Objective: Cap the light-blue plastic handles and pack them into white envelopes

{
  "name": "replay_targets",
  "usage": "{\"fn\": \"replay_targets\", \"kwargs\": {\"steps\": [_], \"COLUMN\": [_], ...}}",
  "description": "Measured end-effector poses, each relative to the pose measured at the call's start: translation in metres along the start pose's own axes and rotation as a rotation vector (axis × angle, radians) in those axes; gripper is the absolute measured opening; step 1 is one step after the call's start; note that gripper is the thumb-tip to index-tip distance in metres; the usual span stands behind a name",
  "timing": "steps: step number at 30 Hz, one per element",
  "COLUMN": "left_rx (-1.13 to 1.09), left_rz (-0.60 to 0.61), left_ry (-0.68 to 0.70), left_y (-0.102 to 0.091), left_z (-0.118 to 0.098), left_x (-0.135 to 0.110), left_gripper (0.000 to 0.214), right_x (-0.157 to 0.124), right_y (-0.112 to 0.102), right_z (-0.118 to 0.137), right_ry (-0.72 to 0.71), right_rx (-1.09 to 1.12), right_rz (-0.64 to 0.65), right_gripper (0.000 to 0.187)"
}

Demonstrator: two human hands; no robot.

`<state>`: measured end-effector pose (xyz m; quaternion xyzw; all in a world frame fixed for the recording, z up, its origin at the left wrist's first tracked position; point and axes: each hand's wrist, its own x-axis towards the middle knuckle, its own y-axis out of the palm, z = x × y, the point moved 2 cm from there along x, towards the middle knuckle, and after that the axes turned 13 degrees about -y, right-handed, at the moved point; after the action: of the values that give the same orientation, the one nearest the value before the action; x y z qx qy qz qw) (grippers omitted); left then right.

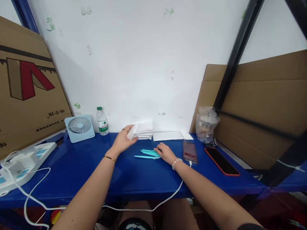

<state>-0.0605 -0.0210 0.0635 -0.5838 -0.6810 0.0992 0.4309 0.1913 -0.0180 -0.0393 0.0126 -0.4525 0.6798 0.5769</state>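
Observation:
My left hand (123, 139) reaches to the back of the blue table (79, 166) and grips a white piece (132, 131) at the left end of a stack of white flat packets (144, 130) by the wall. My right hand (165, 152) rests palm down on the table, fingertips pressed on a small pile of teal strips (148, 153). More flat white sheets (168, 135) lie to the right of the stack.
A small pale blue fan (79, 127) and a water bottle (102, 121) stand at the back left. A white power strip (21, 161) with cables sits far left. Two phones (190, 151) (222, 161) and a bagged drink cup (206, 124) are at right. Cardboard sheets flank both sides.

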Motion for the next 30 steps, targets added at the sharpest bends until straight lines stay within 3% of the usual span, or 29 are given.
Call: {"fn": "replay_targets", "kwargs": {"steps": [2, 4, 9, 11, 14, 17, 20, 25, 30], "left_rx": [0.208, 0.391, 0.500, 0.441, 0.269, 0.099, 0.142, 0.219, 0.257], "left_rz": [0.176, 0.298, 0.604, 0.571, 0.438, 0.479, 0.520, 0.485, 0.477], "left_ry": [0.008, -0.045, -0.107, -0.124, -0.088, 0.051, 0.073, 0.020, -0.039], "left_y": [0.015, 0.028, 0.043, 0.044, 0.051, 0.069, 0.091, 0.113, 0.119], "left_z": [0.014, 0.034, 0.076, 0.075, 0.049, 0.014, -0.003, 0.013, 0.034], "left_x": [-0.006, -0.013, -0.028, -0.028, -0.022, -0.015, -0.006, 0.008, 0.009], "left_gripper": [0.069, 0.081, 0.107, 0.100, 0.071, 0.051, 0.040, 0.034, 0.025], "right_x": [-0.002, -0.004, -0.001, 0.002, 0.011, 0.022, 0.028, 0.023, 0.016], "right_y": [0.003, 0.006, 0.003, -0.001, -0.009, -0.017, -0.022, -0.028, -0.035], "right_z": [0.005, 0.006, 0.000, -0.005, -0.009, -0.008, -0.012, -0.037, -0.056], "right_ry": [-0.210, -0.321, -0.268, -0.213, -0.160, -0.142, -0.085, 0.099, 0.139], "right_rx": [-0.157, -0.250, -0.165, -0.103, -0.028, 0.041, 0.139, 0.296, 0.089], "right_rz": [0.173, 0.268, 0.260, 0.224, 0.142, 0.073, 0.016, 0.015, 0.107], "right_gripper": [0.022, 0.021, 0.019, 0.018, 0.019, 0.021, 0.024, 0.027, 0.020]}}
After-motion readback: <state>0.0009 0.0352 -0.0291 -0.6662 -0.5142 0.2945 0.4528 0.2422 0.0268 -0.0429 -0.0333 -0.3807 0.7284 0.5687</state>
